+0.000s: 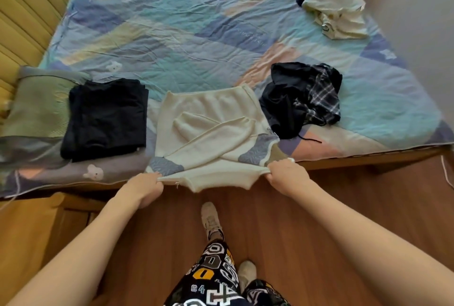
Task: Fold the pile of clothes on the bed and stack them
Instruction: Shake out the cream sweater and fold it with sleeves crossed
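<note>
Already pinching the cream sweater (211, 129) at its near corners, left hand (145, 186) and right hand (286, 174) both gripping knit, at the bed (196, 23) edge. Soft, light, stretchy; I judged corners the best hold.

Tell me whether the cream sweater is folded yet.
Partly folded. The cream sweater lies flat on the bed with both sleeves crossed over its body; the left hand and right hand grip its near edge.
</note>
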